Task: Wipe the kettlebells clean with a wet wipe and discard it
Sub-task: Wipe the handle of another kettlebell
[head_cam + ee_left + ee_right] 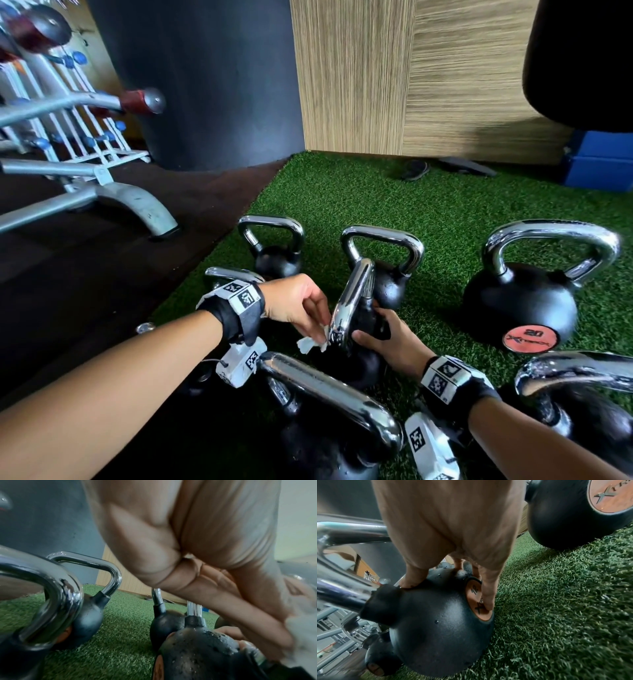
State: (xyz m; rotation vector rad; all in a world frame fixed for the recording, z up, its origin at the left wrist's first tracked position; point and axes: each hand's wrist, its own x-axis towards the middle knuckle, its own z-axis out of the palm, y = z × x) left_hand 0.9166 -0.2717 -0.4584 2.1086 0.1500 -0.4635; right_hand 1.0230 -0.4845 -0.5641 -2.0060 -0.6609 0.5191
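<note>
The left hand is pinching the wet wipe against the chrome handle of the middle kettlebell, which is standing on the green turf. The right hand is grasping its black body, steadying it. With droplets beading on that body, the grip is likely slick, so the kettlebell could be slipping and tipping onto its neighbours.

green turf carries kettlebells; perhaps slippers.

Bright, even daylight; glare streaks the chrome handles. Edges bend with wide-angle distortion. Both wrist views are soft, the near hand blurred
</note>
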